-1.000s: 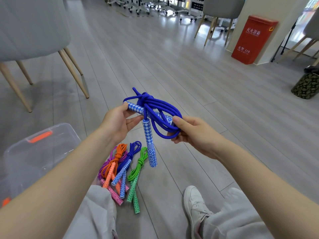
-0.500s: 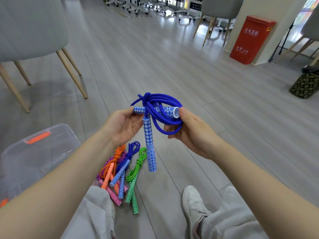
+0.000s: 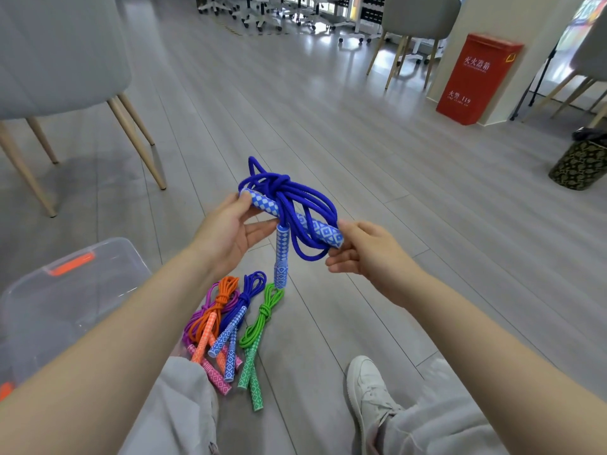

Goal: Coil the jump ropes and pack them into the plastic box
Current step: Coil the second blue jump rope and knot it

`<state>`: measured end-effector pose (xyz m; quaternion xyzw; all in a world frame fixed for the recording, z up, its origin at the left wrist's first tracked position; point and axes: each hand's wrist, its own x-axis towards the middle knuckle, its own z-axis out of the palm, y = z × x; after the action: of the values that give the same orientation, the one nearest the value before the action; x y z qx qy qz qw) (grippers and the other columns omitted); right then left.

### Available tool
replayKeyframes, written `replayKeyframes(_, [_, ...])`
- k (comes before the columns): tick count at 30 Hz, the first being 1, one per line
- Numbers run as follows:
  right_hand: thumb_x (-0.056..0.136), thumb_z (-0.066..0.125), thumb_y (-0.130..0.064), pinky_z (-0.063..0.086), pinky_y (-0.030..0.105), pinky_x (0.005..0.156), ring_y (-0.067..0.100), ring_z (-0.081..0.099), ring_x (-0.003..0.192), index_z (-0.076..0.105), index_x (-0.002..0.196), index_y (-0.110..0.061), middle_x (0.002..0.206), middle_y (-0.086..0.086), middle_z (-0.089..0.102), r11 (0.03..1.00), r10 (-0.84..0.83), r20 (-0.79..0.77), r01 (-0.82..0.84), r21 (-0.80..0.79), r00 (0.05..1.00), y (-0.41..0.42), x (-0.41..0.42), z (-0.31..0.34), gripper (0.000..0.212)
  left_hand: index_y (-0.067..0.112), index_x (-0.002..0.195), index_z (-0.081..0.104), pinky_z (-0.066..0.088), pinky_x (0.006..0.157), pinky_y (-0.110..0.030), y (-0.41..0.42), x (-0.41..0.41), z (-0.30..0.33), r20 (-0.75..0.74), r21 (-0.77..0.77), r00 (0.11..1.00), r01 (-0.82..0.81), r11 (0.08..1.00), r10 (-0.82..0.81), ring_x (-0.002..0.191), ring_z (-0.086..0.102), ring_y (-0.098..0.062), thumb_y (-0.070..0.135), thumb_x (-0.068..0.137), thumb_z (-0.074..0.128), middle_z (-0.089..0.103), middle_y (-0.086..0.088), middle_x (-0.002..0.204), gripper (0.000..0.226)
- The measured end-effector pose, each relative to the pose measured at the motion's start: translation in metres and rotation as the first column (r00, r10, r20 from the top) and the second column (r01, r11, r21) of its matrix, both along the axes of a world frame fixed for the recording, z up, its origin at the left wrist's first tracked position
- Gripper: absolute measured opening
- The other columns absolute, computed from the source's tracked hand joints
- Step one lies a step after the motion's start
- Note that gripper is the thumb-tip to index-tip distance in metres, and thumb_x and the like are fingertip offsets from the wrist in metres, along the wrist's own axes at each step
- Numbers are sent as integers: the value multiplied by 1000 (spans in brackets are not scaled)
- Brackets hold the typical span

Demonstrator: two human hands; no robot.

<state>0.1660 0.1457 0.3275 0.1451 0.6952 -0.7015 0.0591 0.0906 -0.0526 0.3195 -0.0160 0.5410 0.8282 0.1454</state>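
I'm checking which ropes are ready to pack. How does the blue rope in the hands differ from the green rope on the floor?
The blue rope is held up between the left hand and right hand; the green rope lies on the floor. The blue rope's coil is loose and wide, with one handle dangling; the green rope's coil is narrow, with its handles together. Both have a knot and diamond-patterned handles.

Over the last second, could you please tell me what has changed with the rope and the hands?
The blue rope was turned: the handle held crosswise now slopes down toward the right hand, and the knot has swung up and left. Left hand keeps its grip on the upper end, right hand on the lower end. The second handle still hangs down. Floor ropes and box are unchanged.
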Motion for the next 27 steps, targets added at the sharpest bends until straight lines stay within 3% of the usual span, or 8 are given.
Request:
replayKeyframes(3, [94,60,-31,59,28,68,19,65,69,58,111,4,80,12,65,995,84,10,-84,47,996,2,2,-1,39,11,111,59,58,74,-28,3,3,-4,8,-6,995,102,995,-102,86,71,-24,19,103,40,64,-12,108,22])
replayKeyframes(8, [93,63,-25,51,29,61,17,57,64,61,106,-2,76,7,68,914,295,15,-286,286,956,4,5,-5,26,12,106,63,55,79,-28,11,17,-8,-21,-195,931,355,914,-366,90,65,-20,18,99,44,68,-11,103,21])
replayKeyframes(11, [97,56,-25,43,30,55,17,50,57,63,101,-10,67,2,59,839,376,-52,-316,443,925,0,5,-10,17,7,105,63,54,71,-29,10,18,-1,61,-81,903,428,900,-424,82,62,-21,20,95,41,67,-9,92,27])
replayKeyframes(14, [95,57,-29,43,27,58,7,51,55,63,96,-19,64,-11,57,789,367,-139,-228,570,920,1,4,-18,12,3,109,62,55,74,-34,3,11,5,211,74,864,451,889,-456,84,64,-27,47,89,46,66,-14,96,51])
replayKeyframes(17, [92,60,-32,47,26,64,6,55,66,62,96,-24,75,-12,63,652,437,-172,-179,737,883,3,6,-22,9,10,95,64,55,69,-31,7,11,0,324,20,882,355,934,-342,74,66,-23,65,85,49,67,-9,83,57])
replayKeyframes(21, [92,58,-36,39,19,58,7,52,67,56,96,-24,79,-10,61,478,544,-72,-238,845,836,-4,10,-23,13,17,94,60,51,92,-37,10,6,0,324,225,944,-20,974,-55,88,67,-24,40,90,61,71,-6,88,24])
replayKeyframes(24, [94,54,-39,44,28,64,13,55,72,50,98,-23,87,-6,62,465,558,-53,-259,846,828,-10,8,-27,17,16,79,61,47,95,-33,6,-1,5,286,274,954,-170,946,89,84,64,-17,26,93,61,63,4,69,17])
replayKeyframes(27, [97,50,-42,44,30,66,15,55,76,49,104,-23,93,-3,63,474,557,-44,-274,837,829,-13,6,-28,20,15,72,57,53,80,-30,2,-9,3,215,230,957,-241,943,193,76,62,-14,26,95,58,60,5,59,26])
